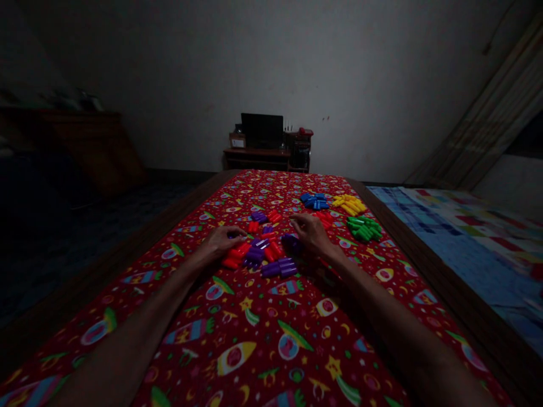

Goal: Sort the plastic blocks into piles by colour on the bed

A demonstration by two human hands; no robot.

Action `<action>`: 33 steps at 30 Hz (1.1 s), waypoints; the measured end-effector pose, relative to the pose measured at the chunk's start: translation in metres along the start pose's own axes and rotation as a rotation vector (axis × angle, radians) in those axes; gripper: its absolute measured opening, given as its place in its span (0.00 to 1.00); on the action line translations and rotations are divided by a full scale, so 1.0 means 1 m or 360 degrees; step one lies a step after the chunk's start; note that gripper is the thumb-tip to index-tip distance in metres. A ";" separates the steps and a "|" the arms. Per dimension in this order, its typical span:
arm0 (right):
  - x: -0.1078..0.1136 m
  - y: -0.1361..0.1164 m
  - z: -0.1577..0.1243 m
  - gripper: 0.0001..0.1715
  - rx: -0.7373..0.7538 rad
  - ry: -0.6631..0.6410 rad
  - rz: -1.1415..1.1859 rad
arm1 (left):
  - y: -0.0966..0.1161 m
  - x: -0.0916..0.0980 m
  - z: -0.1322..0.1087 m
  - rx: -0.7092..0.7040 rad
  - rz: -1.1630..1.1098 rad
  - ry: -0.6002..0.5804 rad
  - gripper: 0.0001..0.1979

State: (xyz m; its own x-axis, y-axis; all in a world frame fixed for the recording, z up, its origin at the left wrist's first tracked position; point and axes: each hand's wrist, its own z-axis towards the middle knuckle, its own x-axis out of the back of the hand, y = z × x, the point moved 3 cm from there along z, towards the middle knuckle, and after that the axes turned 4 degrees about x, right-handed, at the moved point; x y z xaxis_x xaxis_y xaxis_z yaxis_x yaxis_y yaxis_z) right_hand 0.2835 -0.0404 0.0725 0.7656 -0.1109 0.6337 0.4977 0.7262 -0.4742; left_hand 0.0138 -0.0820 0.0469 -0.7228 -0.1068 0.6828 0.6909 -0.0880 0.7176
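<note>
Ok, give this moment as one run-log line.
left hand: at red-purple pile | right hand: by purple pieces | beyond right hand: blue pile | farther right: yellow pile, green pile

left hand [221, 241]: grip unclear | red pieces [326, 219]: partly behind right hand [311, 233] | left forearm [142, 322]: cut off

Left hand [221, 241] and right hand [313, 232] look bare, as far as the dimness shows; 2 bare forearms [159, 308] taper slimly.
</note>
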 end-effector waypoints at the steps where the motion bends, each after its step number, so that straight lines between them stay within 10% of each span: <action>1: -0.010 -0.012 0.003 0.16 0.0101 -0.0155 -0.0051 | 0.001 0.000 0.000 -0.0010 0.0009 0.0036 0.21; 7: -0.050 -0.032 0.012 0.14 0.0192 -0.0814 -0.0379 | 0.013 0.000 -0.005 -0.0089 0.0135 -0.0136 0.20; 17: 0.013 0.011 0.027 0.15 -0.0319 -0.0362 -0.0673 | 0.020 0.004 -0.008 0.0111 0.0099 0.0016 0.22; 25: 0.041 0.053 0.006 0.21 -0.0771 -0.0458 -0.1145 | 0.011 0.007 -0.004 0.0210 -0.0100 0.0027 0.23; 33: 0.022 -0.005 0.027 0.18 -0.0232 -0.0335 -0.0569 | 0.030 0.018 -0.007 0.0124 -0.0444 0.0584 0.24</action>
State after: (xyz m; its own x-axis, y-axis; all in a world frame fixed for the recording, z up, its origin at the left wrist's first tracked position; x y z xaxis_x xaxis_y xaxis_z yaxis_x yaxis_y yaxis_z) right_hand 0.2865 -0.0276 0.1051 0.4423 -0.1861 0.8774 0.7804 0.5620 -0.2741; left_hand 0.0212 -0.0940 0.0800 -0.8175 -0.4343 0.3783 0.4572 -0.0900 0.8848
